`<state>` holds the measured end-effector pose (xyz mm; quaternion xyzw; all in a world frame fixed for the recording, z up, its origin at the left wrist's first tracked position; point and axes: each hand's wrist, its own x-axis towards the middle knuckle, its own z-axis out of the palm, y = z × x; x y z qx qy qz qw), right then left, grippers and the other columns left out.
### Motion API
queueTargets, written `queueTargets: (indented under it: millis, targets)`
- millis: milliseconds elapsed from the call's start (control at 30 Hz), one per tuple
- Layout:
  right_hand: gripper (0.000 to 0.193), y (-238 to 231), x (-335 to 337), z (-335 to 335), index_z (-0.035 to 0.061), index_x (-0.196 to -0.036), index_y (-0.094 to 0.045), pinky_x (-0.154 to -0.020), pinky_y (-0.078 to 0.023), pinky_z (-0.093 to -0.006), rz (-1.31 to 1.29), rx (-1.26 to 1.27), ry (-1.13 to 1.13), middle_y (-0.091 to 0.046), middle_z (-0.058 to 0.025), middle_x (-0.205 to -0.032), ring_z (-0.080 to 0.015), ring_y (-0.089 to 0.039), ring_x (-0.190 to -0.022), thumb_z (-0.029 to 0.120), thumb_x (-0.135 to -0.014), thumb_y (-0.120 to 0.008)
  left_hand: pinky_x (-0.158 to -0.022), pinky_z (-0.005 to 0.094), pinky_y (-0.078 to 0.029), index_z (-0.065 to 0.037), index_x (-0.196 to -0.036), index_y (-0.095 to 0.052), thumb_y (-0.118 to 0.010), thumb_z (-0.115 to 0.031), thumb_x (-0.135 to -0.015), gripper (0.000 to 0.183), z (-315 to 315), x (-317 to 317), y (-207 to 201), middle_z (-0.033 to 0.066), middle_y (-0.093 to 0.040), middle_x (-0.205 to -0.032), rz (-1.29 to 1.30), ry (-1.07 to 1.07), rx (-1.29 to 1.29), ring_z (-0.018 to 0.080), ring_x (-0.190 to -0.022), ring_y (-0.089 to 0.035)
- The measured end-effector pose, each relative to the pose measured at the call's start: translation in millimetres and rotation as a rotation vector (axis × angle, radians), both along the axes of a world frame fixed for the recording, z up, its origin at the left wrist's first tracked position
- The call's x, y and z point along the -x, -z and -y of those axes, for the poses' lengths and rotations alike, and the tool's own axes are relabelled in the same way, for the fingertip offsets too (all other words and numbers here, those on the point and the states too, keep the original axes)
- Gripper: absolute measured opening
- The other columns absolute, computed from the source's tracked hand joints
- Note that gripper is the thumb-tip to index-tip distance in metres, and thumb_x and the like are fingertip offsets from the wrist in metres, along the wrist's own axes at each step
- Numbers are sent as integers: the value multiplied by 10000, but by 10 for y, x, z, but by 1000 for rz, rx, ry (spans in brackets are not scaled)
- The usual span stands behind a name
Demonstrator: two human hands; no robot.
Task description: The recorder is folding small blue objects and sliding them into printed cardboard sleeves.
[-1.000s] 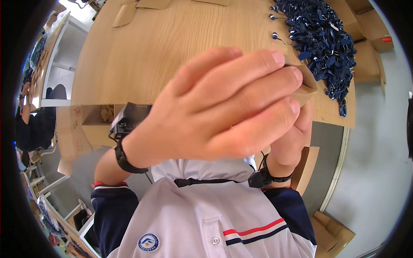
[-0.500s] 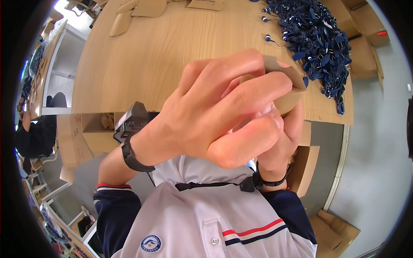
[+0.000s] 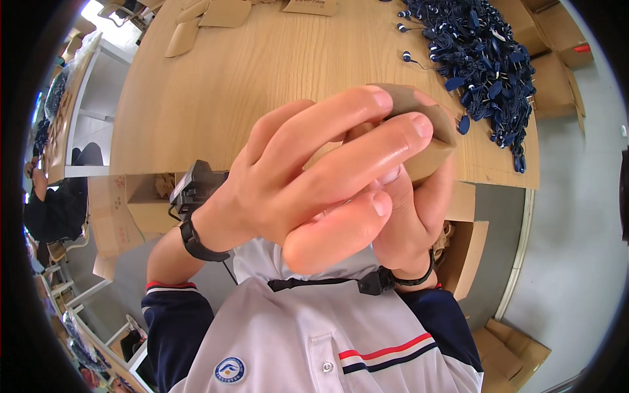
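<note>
A small brown cardboard packet [image 3: 429, 155], folded and with an opening at its right end, is raised above the near part of the table between my two hands. My left hand [image 3: 308, 170] is closed on it, its bent fingers reaching across the packet's left side and hiding much of it. Behind and below, my right hand [image 3: 413, 219] grips the packet from the right. Its thumb shows between the left fingers, while most of its other fingers are hidden. Whether anything is inside the packet cannot be seen.
A heap of dark blue corded earphones [image 3: 485, 78] covers the table's right side. Flat brown card packets [image 3: 226, 13] lie at the far edge of the wooden table [image 3: 196, 98]. Open cartons [image 3: 468, 259] stand below and beside it. At far left sits another person [image 3: 56, 203].
My left hand has shifted slightly left and its fingers have loosened and straightened a little. The packet and my right hand have moved slightly left too.
</note>
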<state>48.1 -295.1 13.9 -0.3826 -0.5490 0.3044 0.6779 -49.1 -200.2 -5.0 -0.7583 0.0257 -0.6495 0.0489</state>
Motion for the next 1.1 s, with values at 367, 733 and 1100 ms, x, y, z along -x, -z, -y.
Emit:
queueTargets:
  millis: [367, 733, 1100]
  targets:
    - [234, -377, -230, 174, -63, -1052, -565, -461, -391, -196, 119, 417, 184, -610, -86, -741, -99, -547, -531, 73, -873, -629, -1136, 434, -298, 70, -1271, -488, -566, 128, -740, 540, -168, 413, -497, 271, -345, -1489, -1033, 592, 946, 421, -1401, -306]
    - [231, -294, -263, 17, -50, -904, -662, -532, -503, -272, 925, -336, 448, -685, -271, -855, -256, -644, -614, -121, -701, -744, -612, 215, -481, -8, -958, -715, -753, -148, -792, 220, 77, 434, -775, 80, -665, -874, -655, -88, 755, 128, -725, -608]
    - [289, -235, -436, 104, -78, -1027, -610, -547, -553, -354, 822, -442, 298, -621, -380, -1006, -323, -663, -672, -116, -753, -697, -674, 237, -524, 67, -1047, -635, -633, -166, -941, 255, 184, 340, -530, 124, -693, -962, -317, 510, 1145, 125, -790, -648]
